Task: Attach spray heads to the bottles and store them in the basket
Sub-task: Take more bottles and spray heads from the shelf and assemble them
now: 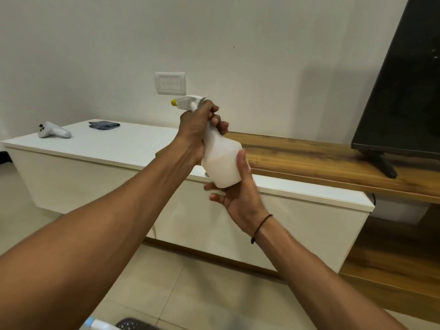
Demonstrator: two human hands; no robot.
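A white plastic bottle (pixel 221 160) is held up in front of me, tilted with its top toward the left. On its neck sits a white spray head (pixel 189 104) with a yellow nozzle tip pointing left. My left hand (pixel 198 129) grips the neck and the spray head from the left. My right hand (pixel 238 194) holds the bottle's base from below, thumb along its right side. A dark perforated basket (pixel 133 325) shows only as a rim at the bottom edge, with another pale bottle (pixel 95 324) partly visible beside it.
A low white cabinet (pixel 107 148) stands ahead with a grey controller (pixel 53 131) and a folded grey cloth (pixel 104 125) on top. A wooden shelf (pixel 321 160) runs right, bearing a black TV (pixel 402 91). A wall socket (pixel 170 83) sits behind.
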